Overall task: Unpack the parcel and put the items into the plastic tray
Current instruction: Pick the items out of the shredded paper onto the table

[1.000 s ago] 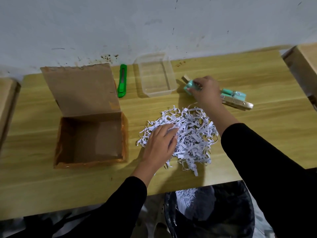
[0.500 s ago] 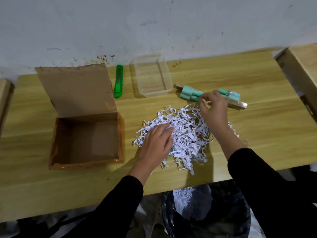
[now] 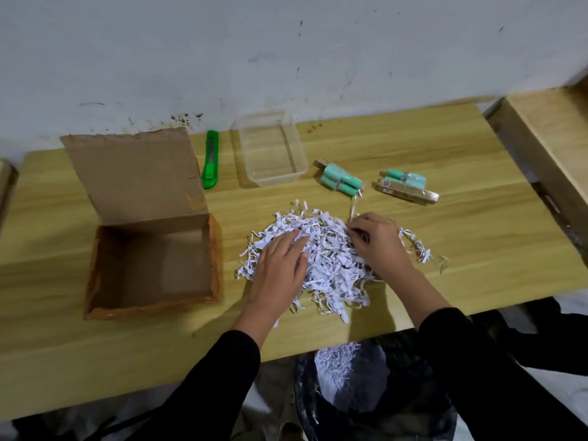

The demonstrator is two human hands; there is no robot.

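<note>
Pressing one shred pile (image 3: 331, 259), left hand (image 3: 276, 272) fingers (image 3: 294, 246) straight, right hand (image 3: 378, 243) pinching it, two teal bundles (image 3: 341, 183) (image 3: 405, 179), one tray (image 3: 274, 181)

The left grip (image 3: 280, 268) presses shredded paper (image 3: 332, 265), right grip (image 3: 378, 245) pinches it.

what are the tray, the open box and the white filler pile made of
The tray looks like clear glossy plastic: table grain shows through its walls. The open box seems matte brown cardboard, its flap edge ragged. The filler pile is probably thin white paper, shredded and crinkled.
</note>
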